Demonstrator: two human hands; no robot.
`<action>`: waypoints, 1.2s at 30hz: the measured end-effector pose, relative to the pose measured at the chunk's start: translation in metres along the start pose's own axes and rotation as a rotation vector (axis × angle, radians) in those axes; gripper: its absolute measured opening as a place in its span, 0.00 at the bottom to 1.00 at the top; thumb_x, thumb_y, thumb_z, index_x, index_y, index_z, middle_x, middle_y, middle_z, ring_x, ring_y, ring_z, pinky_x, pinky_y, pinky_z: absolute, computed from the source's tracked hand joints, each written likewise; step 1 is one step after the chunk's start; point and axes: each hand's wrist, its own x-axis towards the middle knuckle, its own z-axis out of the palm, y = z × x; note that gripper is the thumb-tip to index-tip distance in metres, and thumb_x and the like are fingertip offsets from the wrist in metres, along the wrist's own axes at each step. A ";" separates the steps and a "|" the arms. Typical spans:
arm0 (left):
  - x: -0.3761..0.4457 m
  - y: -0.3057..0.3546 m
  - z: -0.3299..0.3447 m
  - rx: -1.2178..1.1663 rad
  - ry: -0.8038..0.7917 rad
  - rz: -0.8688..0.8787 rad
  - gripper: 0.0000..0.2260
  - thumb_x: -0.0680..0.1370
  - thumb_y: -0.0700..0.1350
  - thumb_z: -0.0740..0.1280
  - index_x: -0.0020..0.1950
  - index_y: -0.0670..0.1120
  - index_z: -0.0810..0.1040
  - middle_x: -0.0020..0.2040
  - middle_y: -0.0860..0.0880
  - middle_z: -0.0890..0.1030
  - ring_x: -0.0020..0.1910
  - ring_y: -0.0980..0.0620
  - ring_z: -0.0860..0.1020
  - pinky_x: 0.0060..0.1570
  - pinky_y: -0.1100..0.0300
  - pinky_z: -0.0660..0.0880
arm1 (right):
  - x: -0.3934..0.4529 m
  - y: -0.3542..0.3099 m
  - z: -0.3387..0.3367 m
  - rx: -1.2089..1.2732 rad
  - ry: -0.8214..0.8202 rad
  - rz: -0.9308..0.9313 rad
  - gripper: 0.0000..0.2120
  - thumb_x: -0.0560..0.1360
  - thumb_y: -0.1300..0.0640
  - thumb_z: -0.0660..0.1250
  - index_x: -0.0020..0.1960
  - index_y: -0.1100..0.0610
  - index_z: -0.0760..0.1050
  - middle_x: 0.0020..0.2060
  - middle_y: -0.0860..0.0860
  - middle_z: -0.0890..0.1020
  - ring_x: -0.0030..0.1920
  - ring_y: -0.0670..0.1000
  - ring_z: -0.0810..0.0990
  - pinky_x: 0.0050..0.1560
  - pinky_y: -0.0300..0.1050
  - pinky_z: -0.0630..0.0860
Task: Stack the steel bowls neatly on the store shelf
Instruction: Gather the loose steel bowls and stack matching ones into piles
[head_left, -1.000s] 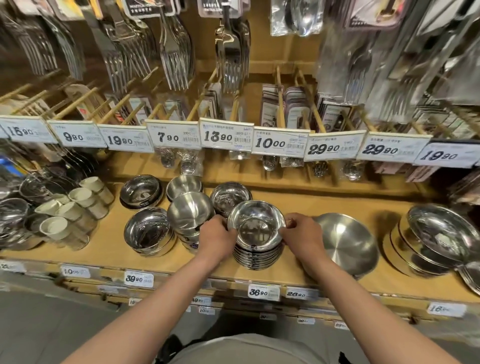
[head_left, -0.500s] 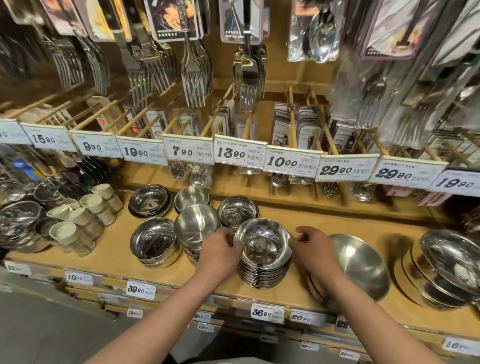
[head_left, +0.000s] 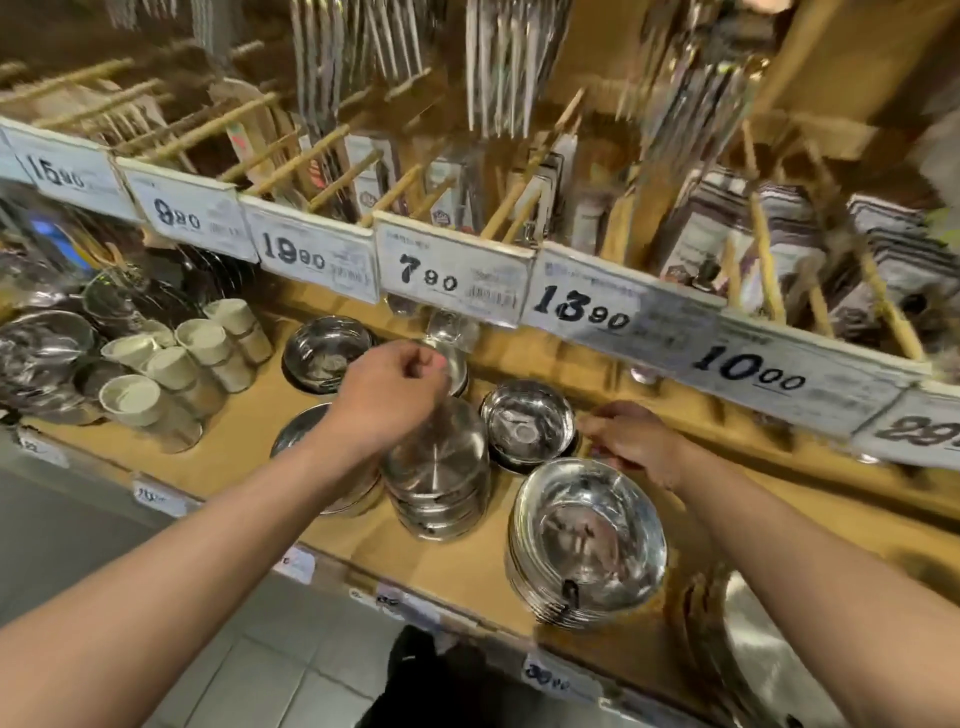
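The steel bowls sit in piles on the wooden shelf (head_left: 249, 441). The front stack (head_left: 589, 545) is round, shiny and mirror-like, with bowls nested one in another, close to the shelf edge. Left of it stands a taller stack (head_left: 441, 483) with a domed top. Behind the front stack lies a smaller shallow bowl (head_left: 527, 423). The left hand (head_left: 389, 395) hovers above the taller stack with its fingers curled; I cannot tell if it pinches anything. The right hand (head_left: 631, 447) is just right of the shallow bowl, fingers bent near its rim; contact is unclear. Far left of the front stack stand pale cups (head_left: 171, 364), matte and cylindrical. Above hang white price tags (head_left: 452, 275).
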 end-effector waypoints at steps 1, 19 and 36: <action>0.007 -0.003 0.003 0.024 -0.001 -0.006 0.04 0.80 0.47 0.68 0.47 0.50 0.82 0.47 0.50 0.84 0.50 0.47 0.83 0.57 0.48 0.79 | 0.009 0.001 0.003 -0.002 -0.015 0.020 0.18 0.76 0.48 0.74 0.57 0.61 0.79 0.38 0.55 0.81 0.34 0.51 0.76 0.36 0.44 0.73; 0.036 -0.001 0.014 -0.034 -0.048 -0.014 0.09 0.78 0.41 0.67 0.42 0.53 0.82 0.46 0.50 0.84 0.48 0.47 0.83 0.55 0.46 0.82 | 0.025 0.017 -0.002 -0.198 0.011 0.108 0.16 0.80 0.52 0.66 0.54 0.65 0.80 0.37 0.59 0.86 0.39 0.59 0.81 0.41 0.52 0.77; -0.013 0.056 0.080 -0.066 -0.266 0.122 0.09 0.80 0.41 0.66 0.46 0.55 0.80 0.47 0.50 0.83 0.47 0.48 0.83 0.55 0.46 0.82 | -0.090 0.064 -0.114 0.134 0.320 0.113 0.12 0.81 0.64 0.64 0.40 0.57 0.73 0.19 0.47 0.78 0.17 0.44 0.74 0.15 0.33 0.66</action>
